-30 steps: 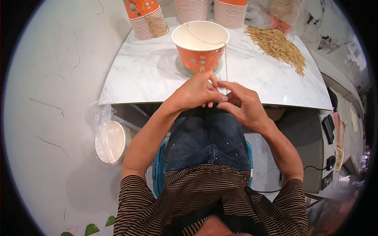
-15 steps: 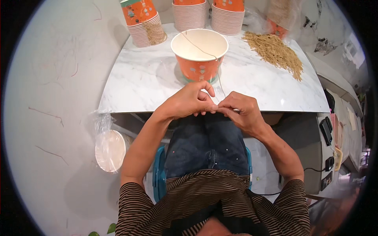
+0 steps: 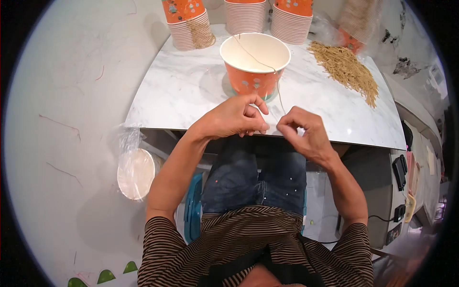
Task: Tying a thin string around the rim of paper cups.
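Observation:
An orange paper bucket [image 3: 251, 82] with a white inside stands upright on the table before me. One thin tan strand [image 3: 280, 98] lies across its open mouth, passes over the rim and hangs down the front toward my fingers. My right hand [image 3: 306, 130] pinches thumb and forefinger together at the table's front edge, where the strand runs down to it. Just left of it and apart, my left hand [image 3: 236, 115] is curled with thumb and fingers together; whatever it holds is too fine to make out.
A heap of tan strands [image 3: 346, 71] lies at the right of the marble-patterned table [image 3: 177, 95]. Stacked paper buckets [image 3: 291, 26] line the back, and more strands [image 3: 201, 32] hang on the left stack [image 3: 183, 36]. Plastic-wrapped white tubs [image 3: 136, 174] are low at left.
My hands, touching at the fingertips before, are now apart, with the right one moved to the right. The view has shifted slightly; the bucket and strand stay in place on the table.

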### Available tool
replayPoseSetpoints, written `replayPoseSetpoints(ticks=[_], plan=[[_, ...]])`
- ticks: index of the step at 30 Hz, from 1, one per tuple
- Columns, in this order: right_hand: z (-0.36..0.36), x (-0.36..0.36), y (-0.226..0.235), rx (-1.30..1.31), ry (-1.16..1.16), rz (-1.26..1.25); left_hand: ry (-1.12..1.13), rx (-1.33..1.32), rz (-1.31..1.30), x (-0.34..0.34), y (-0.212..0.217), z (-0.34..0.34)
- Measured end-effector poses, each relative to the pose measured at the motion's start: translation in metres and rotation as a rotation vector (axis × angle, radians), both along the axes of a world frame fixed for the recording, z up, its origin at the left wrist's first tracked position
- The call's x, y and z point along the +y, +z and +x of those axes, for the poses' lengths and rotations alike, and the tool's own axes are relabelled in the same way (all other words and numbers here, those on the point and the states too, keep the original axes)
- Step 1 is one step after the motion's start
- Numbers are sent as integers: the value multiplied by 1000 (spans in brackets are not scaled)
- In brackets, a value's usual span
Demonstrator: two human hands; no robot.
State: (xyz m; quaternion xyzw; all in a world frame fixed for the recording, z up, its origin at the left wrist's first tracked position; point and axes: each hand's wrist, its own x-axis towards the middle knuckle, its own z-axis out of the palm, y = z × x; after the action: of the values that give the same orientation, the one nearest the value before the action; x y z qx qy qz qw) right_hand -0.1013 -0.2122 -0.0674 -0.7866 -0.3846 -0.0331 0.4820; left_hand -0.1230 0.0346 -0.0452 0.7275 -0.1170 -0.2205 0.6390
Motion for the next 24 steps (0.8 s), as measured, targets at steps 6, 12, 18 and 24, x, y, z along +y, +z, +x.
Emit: replayPoseSetpoints(ticks=[6, 12, 18, 24], plan=[[28, -30, 1, 230, -203, 246, 167, -218, 67, -2, 7, -8], [82, -73, 4, 340, -274, 735, 362, -558, 122, -2, 14, -6], [103, -72, -1, 245, -403, 785, 581, -1219, 563, -10, 18, 22], [79, -29, -19, 266, -347, 612, 552, -1363, 826, -21, 14, 48]])
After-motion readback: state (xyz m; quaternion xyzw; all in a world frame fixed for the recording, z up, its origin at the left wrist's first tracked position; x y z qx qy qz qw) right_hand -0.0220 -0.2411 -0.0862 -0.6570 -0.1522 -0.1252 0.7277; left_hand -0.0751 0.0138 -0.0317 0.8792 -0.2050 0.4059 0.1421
